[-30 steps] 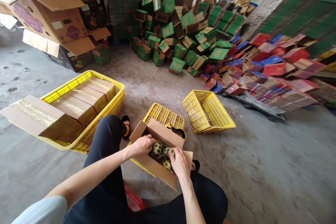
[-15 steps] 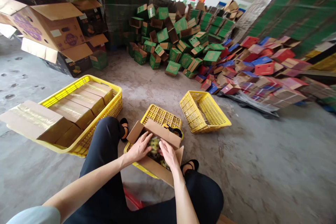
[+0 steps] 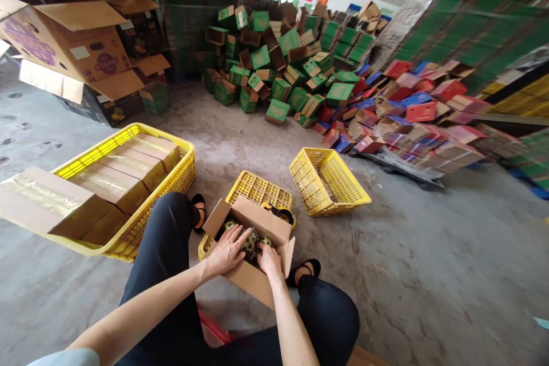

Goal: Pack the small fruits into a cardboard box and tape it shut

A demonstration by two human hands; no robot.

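An open cardboard box [image 3: 253,283] stands between my knees on an upturned yellow crate [image 3: 257,190], flaps spread. Inside it lie several round, mottled yellow-green and dark fruits [image 3: 250,246]; their exact kind is unclear. My left hand [image 3: 226,250] rests on them from the left, fingers stretched out. At the box's right end, my right hand [image 3: 269,260] has its fingers curled down around a mottled fruit [image 3: 266,241], fingertips partly hidden. Just behind the box lies a black tape dispenser [image 3: 278,214] with a yellow roll.
Taped cartons [image 3: 118,180] fill a large yellow crate [image 3: 189,168] on my left. A tilted yellow basket [image 3: 330,183] sits ahead right. Green boxes [image 3: 277,111] and red and blue boxes [image 3: 420,111] lie heaped farther back. Larger cartons [image 3: 81,40] are stacked at back left.
My right hand has moved deeper into the right end of the box, its fingers now curled around a fruit. My left hand has shifted slightly, and more fruits show. The view has turned slightly right.
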